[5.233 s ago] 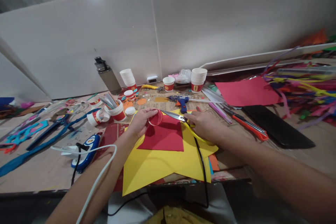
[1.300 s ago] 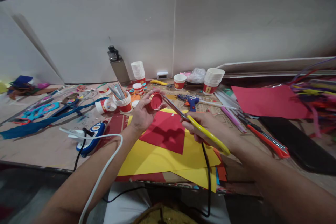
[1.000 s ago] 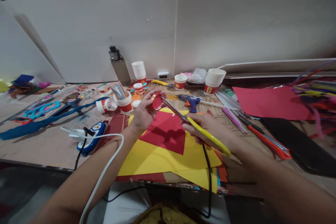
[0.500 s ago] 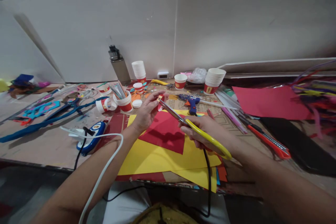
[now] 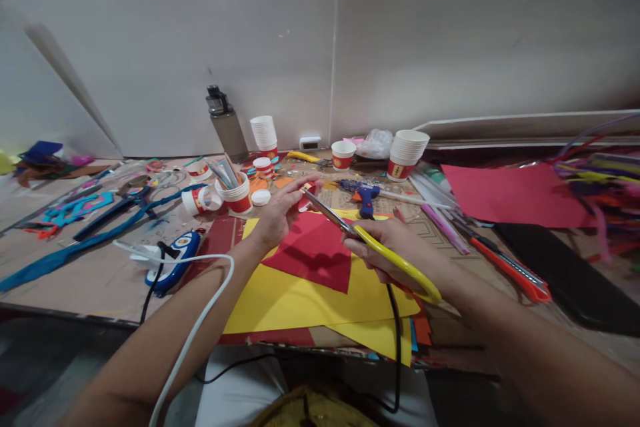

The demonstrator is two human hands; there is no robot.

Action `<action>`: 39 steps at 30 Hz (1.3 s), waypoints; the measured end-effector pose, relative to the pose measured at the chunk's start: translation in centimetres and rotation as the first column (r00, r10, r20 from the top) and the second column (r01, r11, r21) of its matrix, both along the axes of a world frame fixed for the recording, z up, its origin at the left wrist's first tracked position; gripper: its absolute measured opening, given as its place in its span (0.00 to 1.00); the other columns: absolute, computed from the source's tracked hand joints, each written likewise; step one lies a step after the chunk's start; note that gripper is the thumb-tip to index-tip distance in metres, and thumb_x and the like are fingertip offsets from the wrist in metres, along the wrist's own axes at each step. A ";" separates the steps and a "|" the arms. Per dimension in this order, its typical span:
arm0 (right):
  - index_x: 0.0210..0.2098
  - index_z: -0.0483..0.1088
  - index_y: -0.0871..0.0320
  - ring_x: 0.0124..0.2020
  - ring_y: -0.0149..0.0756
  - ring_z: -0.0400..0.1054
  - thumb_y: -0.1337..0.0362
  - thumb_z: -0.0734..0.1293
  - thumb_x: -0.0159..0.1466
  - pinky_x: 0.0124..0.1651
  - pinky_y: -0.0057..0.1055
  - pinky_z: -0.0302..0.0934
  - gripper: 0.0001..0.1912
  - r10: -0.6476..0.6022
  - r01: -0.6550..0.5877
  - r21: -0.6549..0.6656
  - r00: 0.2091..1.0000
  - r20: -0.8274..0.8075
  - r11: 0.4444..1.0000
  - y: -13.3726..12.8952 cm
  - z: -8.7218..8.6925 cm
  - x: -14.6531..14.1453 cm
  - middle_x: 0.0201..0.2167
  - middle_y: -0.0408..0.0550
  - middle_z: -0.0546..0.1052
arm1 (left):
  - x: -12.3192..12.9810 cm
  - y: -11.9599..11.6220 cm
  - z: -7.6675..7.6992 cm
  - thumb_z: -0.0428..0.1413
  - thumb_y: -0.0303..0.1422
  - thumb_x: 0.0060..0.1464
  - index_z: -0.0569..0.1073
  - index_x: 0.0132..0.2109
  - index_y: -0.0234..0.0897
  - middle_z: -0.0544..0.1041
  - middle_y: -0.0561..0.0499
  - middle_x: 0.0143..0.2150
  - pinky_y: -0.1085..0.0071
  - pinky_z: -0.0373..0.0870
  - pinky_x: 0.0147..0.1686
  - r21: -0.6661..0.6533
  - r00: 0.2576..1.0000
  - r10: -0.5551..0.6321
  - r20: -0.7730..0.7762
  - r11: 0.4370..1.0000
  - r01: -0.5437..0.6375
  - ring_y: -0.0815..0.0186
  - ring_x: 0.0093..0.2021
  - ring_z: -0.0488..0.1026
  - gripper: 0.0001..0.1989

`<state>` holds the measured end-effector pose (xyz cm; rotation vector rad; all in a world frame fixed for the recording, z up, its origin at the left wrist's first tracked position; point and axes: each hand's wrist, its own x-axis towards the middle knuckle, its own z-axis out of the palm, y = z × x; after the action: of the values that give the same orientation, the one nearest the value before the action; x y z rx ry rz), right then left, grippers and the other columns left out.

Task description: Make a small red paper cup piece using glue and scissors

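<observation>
Left hand point(image 5: 277, 213): fingers pinched on the red piece point(image 5: 307, 196)
Red piece: small, curved, pale patch at the scissors' tips
Right hand point(image 5: 387, 247): fingers gripping yellow-handled scissors point(image 5: 327, 212), blades towards ten o'clock
Red sheet point(image 5: 320, 257): six o'clock of red piece, on yellow sheet point(image 5: 300, 307)
Glue gun point(image 5: 369, 197): three o'clock

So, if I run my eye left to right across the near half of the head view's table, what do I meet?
Blue power block → left hand with a small red paper piece → right hand on yellow-handled scissors → red utility knife → flat black object.
</observation>
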<state>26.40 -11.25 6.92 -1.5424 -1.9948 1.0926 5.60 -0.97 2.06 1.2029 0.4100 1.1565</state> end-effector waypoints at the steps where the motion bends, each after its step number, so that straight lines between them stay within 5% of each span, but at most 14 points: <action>1: 0.32 0.63 0.57 0.13 0.21 0.62 0.48 0.59 0.65 0.14 0.17 0.52 0.18 0.004 -0.004 0.007 1.000 -0.002 1.000 0.0 0.0 0.0 0.19 0.36 0.64 | 0.0 0.0 0.0 0.54 0.32 0.56 0.74 0.54 0.36 0.77 0.44 0.53 0.66 0.64 0.55 0.005 1.000 0.007 -0.005 1.000 -0.007 0.59 0.57 0.69 0.18; 30: 0.29 0.60 0.56 0.12 0.21 0.61 0.49 0.59 0.65 0.15 0.18 0.52 0.18 0.004 -0.006 0.043 1.000 0.025 0.999 0.0 -0.1 0.0 0.19 0.36 0.65 | 0.0 -0.1 0.1 0.52 0.33 0.55 0.74 0.54 0.35 0.76 0.44 0.54 0.64 0.64 0.56 -0.035 1.000 -0.005 -0.009 0.999 0.004 0.56 0.61 0.66 0.19; 39: 0.30 0.61 0.57 0.13 0.21 0.60 0.47 0.59 0.65 0.15 0.19 0.53 0.19 0.002 -0.003 0.049 1.000 0.017 0.999 -0.1 0.1 -0.1 0.20 0.37 0.64 | 0.1 0.2 -0.2 0.53 0.33 0.56 0.74 0.54 0.36 0.75 0.44 0.54 0.69 0.67 0.49 0.000 0.999 0.021 -0.048 1.000 -0.021 0.58 0.57 0.69 0.19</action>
<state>26.35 -11.31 6.97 -1.5291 -2.0200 1.0269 5.69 -0.81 1.90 1.2303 0.4601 1.1466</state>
